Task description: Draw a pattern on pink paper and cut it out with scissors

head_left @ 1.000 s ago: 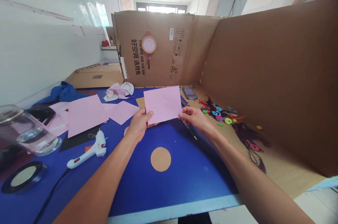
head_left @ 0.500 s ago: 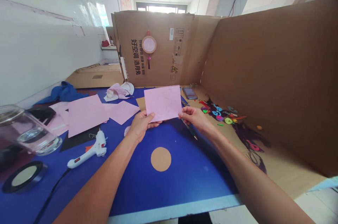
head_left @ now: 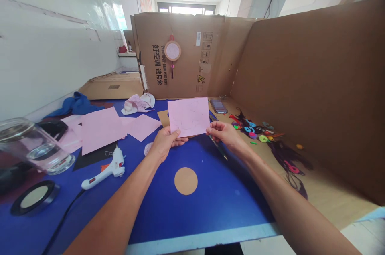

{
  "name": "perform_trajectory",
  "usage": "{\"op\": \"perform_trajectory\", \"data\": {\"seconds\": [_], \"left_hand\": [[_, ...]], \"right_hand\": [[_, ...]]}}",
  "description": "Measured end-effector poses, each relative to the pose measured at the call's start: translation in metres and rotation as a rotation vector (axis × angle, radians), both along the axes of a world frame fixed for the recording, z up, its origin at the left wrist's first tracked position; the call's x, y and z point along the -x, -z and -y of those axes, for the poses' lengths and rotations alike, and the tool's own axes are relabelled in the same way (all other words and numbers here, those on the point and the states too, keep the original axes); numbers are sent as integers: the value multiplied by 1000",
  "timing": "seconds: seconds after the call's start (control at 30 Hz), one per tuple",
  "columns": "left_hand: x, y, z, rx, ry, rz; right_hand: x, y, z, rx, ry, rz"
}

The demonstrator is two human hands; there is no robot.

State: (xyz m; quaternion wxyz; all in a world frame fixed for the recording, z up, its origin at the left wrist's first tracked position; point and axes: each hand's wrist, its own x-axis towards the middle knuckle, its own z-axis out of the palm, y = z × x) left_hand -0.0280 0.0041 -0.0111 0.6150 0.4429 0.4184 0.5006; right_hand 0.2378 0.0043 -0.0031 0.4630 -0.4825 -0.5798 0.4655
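Between my two hands a pink sheet of paper [head_left: 189, 115] is held up, with faint drawn lines on its face. My left hand [head_left: 168, 141] pinches its lower left corner, thumb in front and fingers behind. The lower right corner is gripped by the thumb and fingers of my right hand [head_left: 221, 132]. Under the right hand a dark pen [head_left: 221, 148] lies on the blue table [head_left: 156, 219]. Nearer to me lies a round tan cardboard disc [head_left: 185, 181]. A small pale pink round piece [head_left: 147, 149] is partly hidden by my left hand.
Left are a white glue gun [head_left: 105, 173], pink sheets [head_left: 100, 128], a glass jar [head_left: 36, 146] and a tape roll [head_left: 34, 199]. Colourful beads and cords [head_left: 255, 130] lie right. A cardboard wall [head_left: 186, 26] bearing a round hanging ornament [head_left: 172, 51] stands behind; another [head_left: 315, 78] rises right.
The whole view has shifted slightly, so everything appears a little further right. Both hands keep the same hold on the pink paper.
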Motion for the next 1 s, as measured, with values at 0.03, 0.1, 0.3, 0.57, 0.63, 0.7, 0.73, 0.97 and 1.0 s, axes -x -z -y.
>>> {"op": "perform_trajectory", "data": {"seconds": [0.03,0.1,0.3,0.57,0.63,0.7,0.73,0.97,1.0], "left_hand": [[0,0,0,1,-5,-4],[-1,-1,1,4,-18,-17],[-6,-3,3,4,-33,-57],[-4,3,-1,-34,-41,-16],[-3,4,-3,-28,-47,-15],[-2,5,-5,-21,-56,-13],[-2,5,-6,-20,-59,-8],[-1,0,-5,-21,-51,35],[-1,-1,-4,-25,-46,37]], "right_hand": [[0,0,0,0,6,-2],[0,1,-1,1,16,0],[-2,2,-2,-20,34,27],[-3,-6,-5,-63,118,145],[-4,-14,-5,-82,140,192],[-5,-22,-1,-121,158,239],[-6,-27,2,-150,167,270],[-7,-36,64,-206,229,383],[-7,-35,76,-201,234,387]]}}
